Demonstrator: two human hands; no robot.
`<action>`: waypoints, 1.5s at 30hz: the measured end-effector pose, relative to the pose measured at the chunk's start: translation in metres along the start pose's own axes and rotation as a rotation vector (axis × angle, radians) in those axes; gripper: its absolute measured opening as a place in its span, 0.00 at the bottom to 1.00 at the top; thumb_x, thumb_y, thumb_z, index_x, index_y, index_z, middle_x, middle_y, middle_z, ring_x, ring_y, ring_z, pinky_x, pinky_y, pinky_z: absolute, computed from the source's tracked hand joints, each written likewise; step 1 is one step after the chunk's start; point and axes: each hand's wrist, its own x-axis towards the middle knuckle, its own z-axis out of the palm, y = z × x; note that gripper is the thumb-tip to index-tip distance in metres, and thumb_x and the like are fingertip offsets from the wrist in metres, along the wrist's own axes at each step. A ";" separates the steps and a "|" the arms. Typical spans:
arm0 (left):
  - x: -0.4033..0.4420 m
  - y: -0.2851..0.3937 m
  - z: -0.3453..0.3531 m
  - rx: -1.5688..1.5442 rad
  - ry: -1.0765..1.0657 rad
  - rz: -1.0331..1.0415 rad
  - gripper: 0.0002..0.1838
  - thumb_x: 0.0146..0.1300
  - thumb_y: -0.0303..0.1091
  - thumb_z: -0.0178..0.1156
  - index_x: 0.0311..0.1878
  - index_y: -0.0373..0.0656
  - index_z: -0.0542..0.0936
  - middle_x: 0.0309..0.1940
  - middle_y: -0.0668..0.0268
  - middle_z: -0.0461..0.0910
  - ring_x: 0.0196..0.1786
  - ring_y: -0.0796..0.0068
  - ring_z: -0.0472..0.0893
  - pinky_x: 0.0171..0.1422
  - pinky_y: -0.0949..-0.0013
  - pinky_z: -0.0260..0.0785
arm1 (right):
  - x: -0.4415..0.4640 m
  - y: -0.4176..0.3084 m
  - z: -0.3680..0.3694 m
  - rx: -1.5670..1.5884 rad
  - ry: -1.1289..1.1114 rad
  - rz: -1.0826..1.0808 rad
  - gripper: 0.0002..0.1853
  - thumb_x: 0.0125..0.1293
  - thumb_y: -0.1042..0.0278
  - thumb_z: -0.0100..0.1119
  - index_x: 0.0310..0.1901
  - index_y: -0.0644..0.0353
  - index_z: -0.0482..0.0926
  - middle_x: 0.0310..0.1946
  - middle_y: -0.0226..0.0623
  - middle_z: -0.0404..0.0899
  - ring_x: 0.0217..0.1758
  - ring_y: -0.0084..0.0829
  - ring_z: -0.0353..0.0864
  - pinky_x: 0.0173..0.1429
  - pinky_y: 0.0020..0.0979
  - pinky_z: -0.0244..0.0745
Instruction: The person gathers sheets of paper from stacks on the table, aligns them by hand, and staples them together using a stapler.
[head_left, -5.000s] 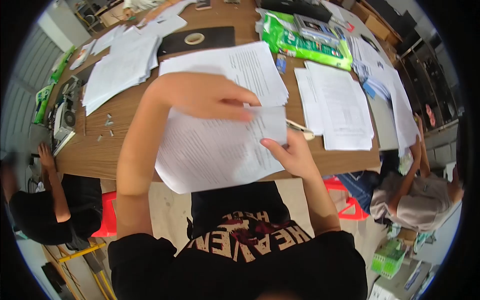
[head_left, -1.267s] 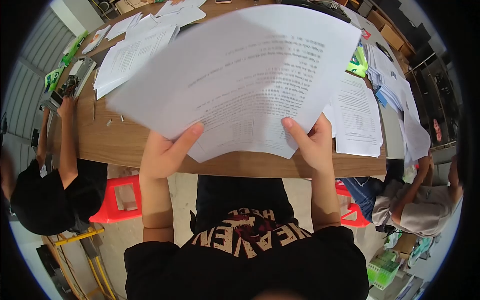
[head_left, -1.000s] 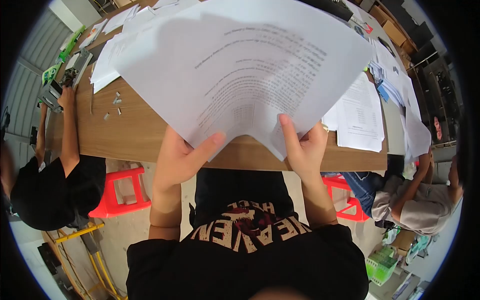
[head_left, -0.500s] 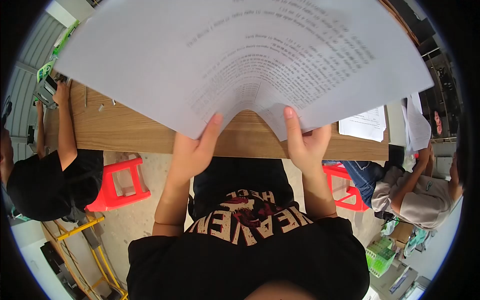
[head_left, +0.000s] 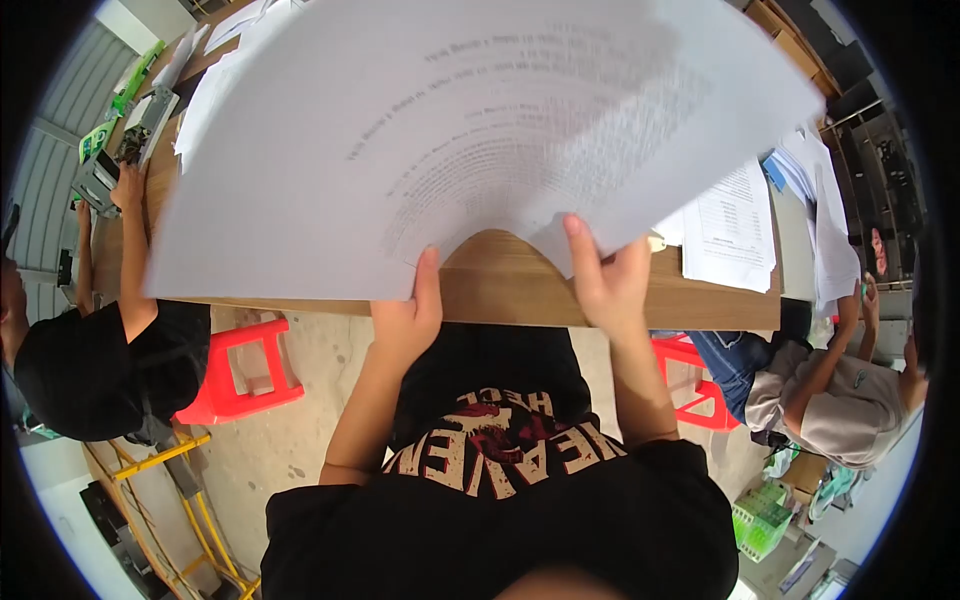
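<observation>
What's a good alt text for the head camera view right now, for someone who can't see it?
A person's left hand and right hand hold up bowed printed paper over a wooden table. More printed pages lie at the right, with one co-worker in black at left and another in grey at right.

White printed paper [head_left: 480, 110] curves, lower edge arched, above the wooden table [head_left: 505, 285].

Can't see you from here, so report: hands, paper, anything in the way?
Left hand, right hand: gripping printed paper. Paper bowed between them. It blocks view of much of the table.
</observation>
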 end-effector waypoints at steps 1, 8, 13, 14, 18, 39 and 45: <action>0.000 0.005 -0.005 0.001 -0.005 -0.007 0.12 0.63 0.26 0.49 0.47 0.27 0.72 0.44 0.54 0.75 0.48 0.64 0.73 0.55 0.65 0.62 | 0.008 -0.002 -0.005 0.052 -0.057 0.033 0.15 0.59 0.75 0.56 0.48 0.68 0.69 0.28 0.45 0.78 0.28 0.32 0.78 0.34 0.27 0.70; 0.004 0.014 -0.036 -0.576 -0.042 -0.359 0.19 0.63 0.25 0.51 0.57 0.29 0.65 0.53 0.57 0.70 0.55 0.69 0.70 0.60 0.69 0.59 | 0.074 -0.007 -0.029 0.380 -0.497 0.168 0.24 0.62 0.69 0.55 0.59 0.65 0.63 0.37 0.39 0.79 0.41 0.26 0.77 0.44 0.26 0.70; -0.005 0.001 -0.045 -0.797 0.116 -0.428 0.24 0.63 0.22 0.49 0.62 0.32 0.59 0.58 0.57 0.65 0.59 0.70 0.67 0.62 0.67 0.59 | 0.042 0.020 -0.012 0.855 -0.584 0.392 0.32 0.64 0.52 0.51 0.62 0.67 0.58 0.43 0.39 0.77 0.50 0.27 0.74 0.49 0.27 0.73; -0.007 0.001 -0.046 -0.791 0.174 -0.448 0.24 0.63 0.22 0.49 0.63 0.32 0.58 0.58 0.57 0.64 0.59 0.69 0.66 0.62 0.66 0.59 | 0.030 0.023 -0.005 1.010 -0.555 0.447 0.33 0.64 0.50 0.50 0.62 0.69 0.58 0.45 0.41 0.76 0.52 0.29 0.74 0.48 0.30 0.77; -0.011 0.000 -0.039 -0.811 0.288 -0.445 0.26 0.64 0.24 0.47 0.64 0.33 0.54 0.60 0.55 0.62 0.61 0.65 0.65 0.64 0.62 0.59 | 0.005 0.006 0.015 1.070 -0.405 0.556 0.22 0.66 0.64 0.48 0.58 0.68 0.63 0.46 0.41 0.76 0.49 0.30 0.77 0.48 0.32 0.78; -0.036 0.011 -0.068 -0.402 -1.006 -0.799 0.12 0.65 0.29 0.50 0.47 0.33 0.76 0.36 0.58 0.81 0.40 0.73 0.80 0.46 0.73 0.72 | 0.026 0.046 0.003 0.266 -0.276 0.596 0.08 0.58 0.74 0.56 0.35 0.72 0.78 0.23 0.35 0.80 0.25 0.18 0.77 0.32 0.20 0.75; 0.069 0.029 -0.008 0.196 -0.399 0.317 0.10 0.56 0.22 0.55 0.41 0.40 0.79 0.35 0.59 0.80 0.39 0.61 0.79 0.47 0.68 0.71 | 0.021 0.033 0.006 0.005 -0.242 0.382 0.08 0.59 0.75 0.56 0.36 0.72 0.77 0.23 0.31 0.78 0.25 0.13 0.71 0.30 0.17 0.69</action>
